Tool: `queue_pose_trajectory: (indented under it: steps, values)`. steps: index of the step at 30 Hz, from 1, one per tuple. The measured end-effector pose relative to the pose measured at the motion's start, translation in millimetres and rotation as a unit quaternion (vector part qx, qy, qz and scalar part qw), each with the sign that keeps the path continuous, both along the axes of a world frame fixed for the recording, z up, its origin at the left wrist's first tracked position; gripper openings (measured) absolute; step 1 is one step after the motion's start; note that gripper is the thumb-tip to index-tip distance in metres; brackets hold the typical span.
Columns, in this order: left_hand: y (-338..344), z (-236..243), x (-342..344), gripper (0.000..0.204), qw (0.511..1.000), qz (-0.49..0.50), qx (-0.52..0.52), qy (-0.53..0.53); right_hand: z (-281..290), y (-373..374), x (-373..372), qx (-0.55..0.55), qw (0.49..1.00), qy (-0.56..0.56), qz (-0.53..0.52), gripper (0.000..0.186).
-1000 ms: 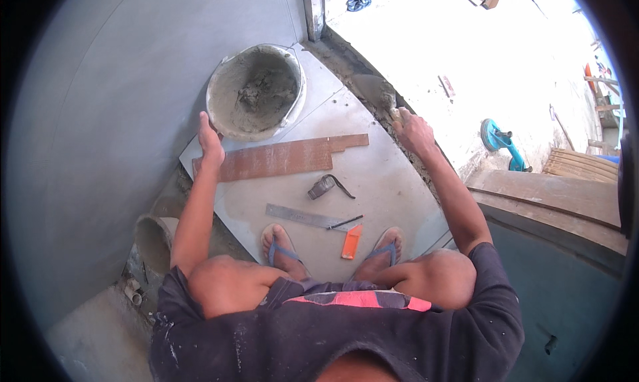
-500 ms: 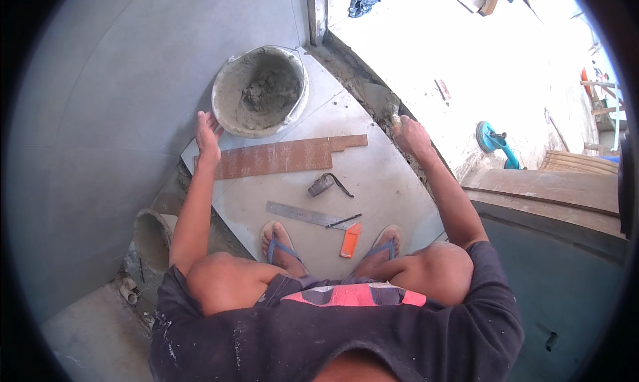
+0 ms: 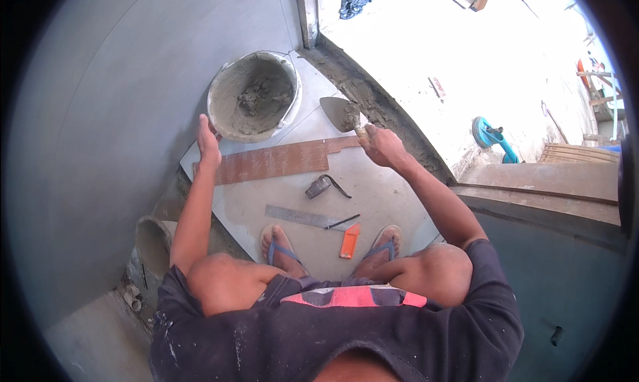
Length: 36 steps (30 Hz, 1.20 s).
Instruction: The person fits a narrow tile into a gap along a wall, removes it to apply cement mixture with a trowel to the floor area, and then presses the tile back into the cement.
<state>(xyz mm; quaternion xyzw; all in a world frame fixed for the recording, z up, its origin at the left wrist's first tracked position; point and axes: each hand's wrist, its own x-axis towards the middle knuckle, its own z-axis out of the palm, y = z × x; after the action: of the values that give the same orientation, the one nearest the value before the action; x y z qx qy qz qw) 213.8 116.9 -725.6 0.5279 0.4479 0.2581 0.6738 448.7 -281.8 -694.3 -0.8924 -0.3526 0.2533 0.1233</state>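
A pointing trowel [image 3: 333, 110] is held by its handle in my right hand [image 3: 382, 146], its blade over the tile between the bucket and the mortar-filled gap. Some grey mortar sits on the blade near the handle. My left hand [image 3: 208, 144] has its fingers stretched out at the near left side of the bucket [image 3: 291, 112]; whether it touches is unclear. Wet grey mortar [image 3: 261, 97] lies in the bucket. Below, a brown notched board [image 3: 273, 161] lies across the floor tile [image 3: 393, 189].
A tape measure [image 3: 319, 186], a try square with an orange handle [image 3: 349, 241] and a black pencil [image 3: 342, 221] lie before my feet. Mortar fills the gap [image 3: 373, 96] along the doorway. Outside is a blue suction lifter [image 3: 489, 134]. Another bucket [image 3: 153, 242] stands at left.
My right hand has brought the trowel left and away from the gap, onto the tile side, with mortar on its blade. My left hand stays beside the bucket.
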Motion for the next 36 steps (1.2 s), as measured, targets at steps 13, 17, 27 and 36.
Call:
queue_pose_trajectory:
  steps: [13,17,27,36]
  values:
    - [-3.3,-1.3,7.5,0.064,1.000,0.006,0.008,0.009,-22.7,-6.4,46.7,0.027,0.991,0.004,-0.131,0.042]
    - [2.9,-5.9,6.5,0.067,1.000,0.011,0.012,-0.005,-24.6,-1.1,57.4,0.010,0.981,0.080,-0.178,0.043]
    - [6.4,6.6,-7.6,0.077,0.999,0.006,0.020,0.027,-38.7,-29.5,55.4,-0.011,0.975,0.087,-0.205,0.043]
    - [17.2,0.4,-20.9,0.082,0.999,0.016,0.030,0.026,4.5,-58.3,41.1,0.033,0.941,0.186,-0.280,0.034]
